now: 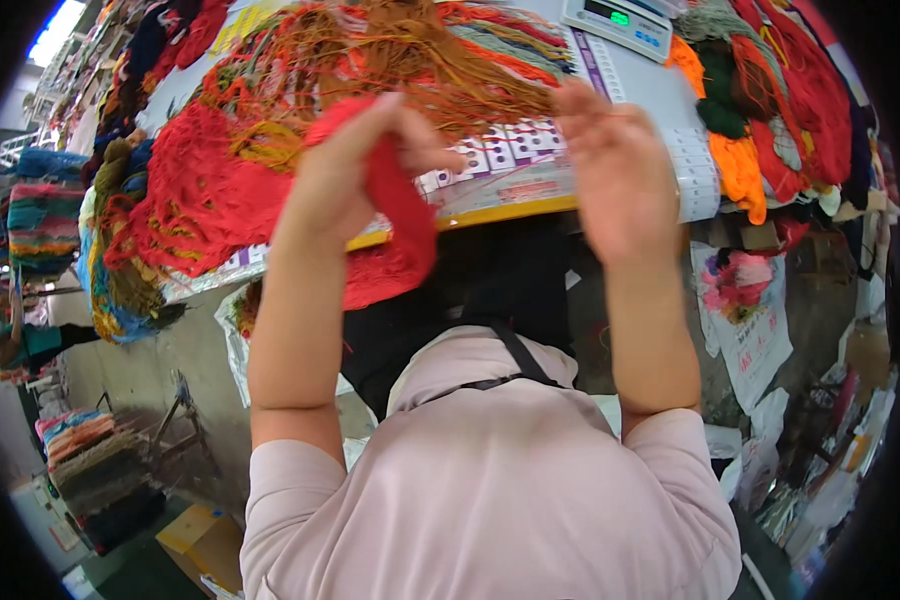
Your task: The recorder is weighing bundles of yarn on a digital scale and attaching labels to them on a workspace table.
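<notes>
A skein of red yarn (403, 215) is looped round my left hand (355, 165) and hangs below it, over the near table edge. The fingers of that hand curve over the yarn and point to the right. My right hand (622, 175) is raised above the table edge, a little apart from the left, with nothing visible in it. Its fingers are stretched out and somewhat blurred by motion. Left of my left hand lies a large heap of red yarn (205, 190). Beyond both hands spreads a tangled pile of brown and orange yarn (400, 60).
A white digital scale (620, 25) with a lit green display stands at the far right of the table. Orange, green and red skeins (735, 90) lie at the right end. Purple-and-white cards (505, 145) line the yellow table edge (510, 211). Another person (35, 340) is far left.
</notes>
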`<action>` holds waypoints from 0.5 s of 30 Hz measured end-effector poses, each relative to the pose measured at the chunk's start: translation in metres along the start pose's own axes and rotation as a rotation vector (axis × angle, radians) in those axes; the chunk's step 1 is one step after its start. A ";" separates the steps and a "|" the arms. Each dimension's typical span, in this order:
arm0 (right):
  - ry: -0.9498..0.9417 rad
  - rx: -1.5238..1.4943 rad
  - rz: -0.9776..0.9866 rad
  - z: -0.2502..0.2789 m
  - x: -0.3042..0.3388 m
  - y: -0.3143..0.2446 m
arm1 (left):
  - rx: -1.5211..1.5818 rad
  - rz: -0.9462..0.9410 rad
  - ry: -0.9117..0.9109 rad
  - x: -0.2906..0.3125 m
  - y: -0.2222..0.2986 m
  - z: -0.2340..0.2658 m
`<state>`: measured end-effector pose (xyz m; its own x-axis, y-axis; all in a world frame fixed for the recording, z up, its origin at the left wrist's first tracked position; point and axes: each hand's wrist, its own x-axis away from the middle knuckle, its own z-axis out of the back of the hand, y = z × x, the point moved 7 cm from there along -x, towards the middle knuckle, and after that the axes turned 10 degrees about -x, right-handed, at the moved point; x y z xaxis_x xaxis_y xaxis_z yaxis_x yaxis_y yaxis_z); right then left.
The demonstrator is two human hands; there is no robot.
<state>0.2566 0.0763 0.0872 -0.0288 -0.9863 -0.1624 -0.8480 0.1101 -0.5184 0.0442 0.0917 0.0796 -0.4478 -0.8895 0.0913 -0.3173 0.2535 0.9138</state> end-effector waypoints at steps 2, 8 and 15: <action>0.185 0.015 0.133 0.056 0.007 -0.088 | 0.151 -0.088 0.005 0.008 0.021 0.038; -0.129 0.068 0.419 0.068 0.080 -0.349 | 0.763 -0.419 -0.119 -0.004 0.060 0.067; 0.215 0.904 -0.212 0.135 -0.047 -0.068 | -0.052 0.305 0.017 -0.106 -0.086 -0.052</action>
<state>0.3868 0.1314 0.0167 -0.0945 -0.9881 0.1212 -0.1189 -0.1097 -0.9868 0.1628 0.1443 0.0116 -0.5016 -0.7816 0.3709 -0.1272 0.4907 0.8620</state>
